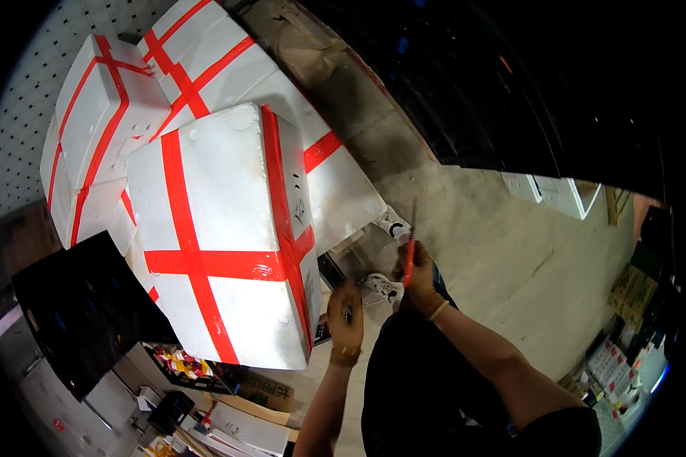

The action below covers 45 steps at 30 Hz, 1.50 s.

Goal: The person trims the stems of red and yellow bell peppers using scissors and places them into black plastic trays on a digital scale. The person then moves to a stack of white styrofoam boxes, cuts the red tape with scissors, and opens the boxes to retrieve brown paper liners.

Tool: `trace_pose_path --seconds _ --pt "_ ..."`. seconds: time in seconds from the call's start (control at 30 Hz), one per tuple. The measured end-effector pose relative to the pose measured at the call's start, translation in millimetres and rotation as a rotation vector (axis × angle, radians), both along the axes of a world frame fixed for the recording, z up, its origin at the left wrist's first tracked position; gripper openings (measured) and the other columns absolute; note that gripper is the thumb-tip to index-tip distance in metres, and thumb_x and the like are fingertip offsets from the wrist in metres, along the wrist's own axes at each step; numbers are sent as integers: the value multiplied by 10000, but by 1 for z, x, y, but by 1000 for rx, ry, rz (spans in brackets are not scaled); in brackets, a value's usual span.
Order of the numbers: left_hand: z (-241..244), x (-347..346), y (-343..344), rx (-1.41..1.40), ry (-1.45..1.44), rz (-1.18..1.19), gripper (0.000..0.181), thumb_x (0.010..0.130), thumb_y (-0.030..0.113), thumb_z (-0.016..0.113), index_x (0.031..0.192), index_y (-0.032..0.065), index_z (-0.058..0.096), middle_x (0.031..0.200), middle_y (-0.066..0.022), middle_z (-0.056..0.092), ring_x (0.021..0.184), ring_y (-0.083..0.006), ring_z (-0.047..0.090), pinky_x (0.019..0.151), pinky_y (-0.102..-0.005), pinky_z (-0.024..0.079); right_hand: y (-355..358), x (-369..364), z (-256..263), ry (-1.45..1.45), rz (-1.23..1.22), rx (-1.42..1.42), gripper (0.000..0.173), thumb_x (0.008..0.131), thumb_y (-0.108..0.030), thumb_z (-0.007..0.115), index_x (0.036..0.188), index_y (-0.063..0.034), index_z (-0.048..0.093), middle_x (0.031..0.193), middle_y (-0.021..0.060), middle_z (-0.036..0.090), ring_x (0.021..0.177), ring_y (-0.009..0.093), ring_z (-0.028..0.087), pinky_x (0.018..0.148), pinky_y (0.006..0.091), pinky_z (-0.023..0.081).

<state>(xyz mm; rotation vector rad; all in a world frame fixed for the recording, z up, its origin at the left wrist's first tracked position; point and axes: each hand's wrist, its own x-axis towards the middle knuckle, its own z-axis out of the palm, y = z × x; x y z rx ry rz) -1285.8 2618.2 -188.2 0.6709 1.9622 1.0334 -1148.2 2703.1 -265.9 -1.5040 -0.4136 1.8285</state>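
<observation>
Several white foam boxes bound with crossed red tape stand stacked before me. The nearest foam box (228, 211) bears handwriting on its side and has red tape (214, 264) crossing its top. My left hand (346, 320), in a tan glove, is beside that box's right edge, fingers curled, with a small dark thing at the palm that I cannot make out. To its right my right hand (420, 274), also gloved, grips a red-handled tool (410, 257) with a thin, blurred end pointing away from me. Neither hand visibly touches the box.
Concrete floor (491, 245) lies to the right, near my shoes (386, 285). Black crates (206, 383), one with red and yellow packets, and cardboard (266, 391) stand at the lower left. A brown bag (306, 48) lies at the top; white boxes (566, 194) stand farther right.
</observation>
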Motion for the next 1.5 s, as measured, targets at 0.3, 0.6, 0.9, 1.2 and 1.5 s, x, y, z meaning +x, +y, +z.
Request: trace_pose_path --seconds 0.3,0.6,0.9,1.2,1.5 --pt "-183 -33 40 358 -1008 1215 91 839 98 596 909 116 541 833 -20 587 800 -173 586 702 -314 534 35 71 8 -16 217 -28 176 855 -55 610 999 -110 523 794 -13 546 605 99 505 500 256 440" --pt "-183 -35 98 66 -721 1544 354 877 366 556 1090 99 462 1092 -46 492 862 -225 550 739 -343 525 80 61 17 127 356 -90 241 842 -34 572 1067 -97 517 842 -16 542 658 77 511 559 230 443" --pt "-21 55 55 59 -852 1000 273 933 249 482 1116 49 514 991 -47 556 903 -194 531 797 -299 430 124 38 43 -268 1201 314 368 822 -250 652 1079 -28 508 966 145 571 864 292 560 763 363 449" --pt "55 31 15 -161 136 165 267 823 165 620 1033 53 499 866 -79 566 778 -213 573 638 -322 493 120 -58 53 13 1424 453 394 829 -344 628 1014 -5 552 899 192 594 862 364 577 750 408 450" --pt "91 13 23 -200 -217 581 224 724 86 698 883 44 546 775 -90 594 651 -239 594 579 -331 487 108 -7 39 232 748 -559 238 871 -228 613 1018 -48 561 939 31 568 809 114 546 716 252 445"
